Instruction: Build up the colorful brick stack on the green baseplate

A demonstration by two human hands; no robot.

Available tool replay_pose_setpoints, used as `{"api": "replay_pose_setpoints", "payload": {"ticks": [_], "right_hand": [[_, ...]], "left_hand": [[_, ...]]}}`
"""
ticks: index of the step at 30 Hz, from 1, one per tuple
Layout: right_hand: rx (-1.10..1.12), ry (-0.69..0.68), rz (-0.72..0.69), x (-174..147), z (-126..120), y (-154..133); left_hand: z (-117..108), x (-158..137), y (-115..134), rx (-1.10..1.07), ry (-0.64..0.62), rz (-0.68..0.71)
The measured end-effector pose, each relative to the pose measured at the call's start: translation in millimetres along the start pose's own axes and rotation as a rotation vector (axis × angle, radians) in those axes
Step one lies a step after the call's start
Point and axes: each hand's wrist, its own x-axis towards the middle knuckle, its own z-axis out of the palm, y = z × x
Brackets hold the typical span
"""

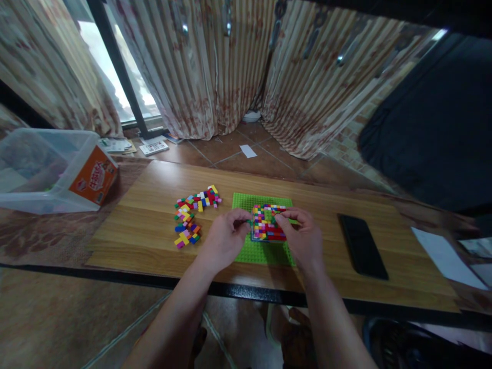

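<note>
A block of small multicoloured toy bricks stands on a green studded baseplate, with red bricks along its near right part. My left hand is at the block's left side, thumb and fingertips pinched together; whatever they hold is too small to make out. Over the block's right side, my right hand has its thumb and forefinger closed near the top bricks. Its fingers hide part of the block, and what they pinch cannot be made out. Left of the baseplate, loose bricks lie in a curved pile.
A wooden board bears the baseplate and bricks. A black phone lies to the right, with white paper beyond it. At the far left stands a clear plastic bin with an orange label. Patterned curtains hang behind.
</note>
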Motion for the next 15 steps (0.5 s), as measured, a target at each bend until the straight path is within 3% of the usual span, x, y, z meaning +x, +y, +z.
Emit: {"api": "replay_pose_setpoints", "payload": {"ticks": [15], "right_hand": [[0.075,-0.012,0.124,-2.4,9.1,2.9]], "left_hand": [[6.3,-0.5,3.9,0.030,0.029,0.066]]}}
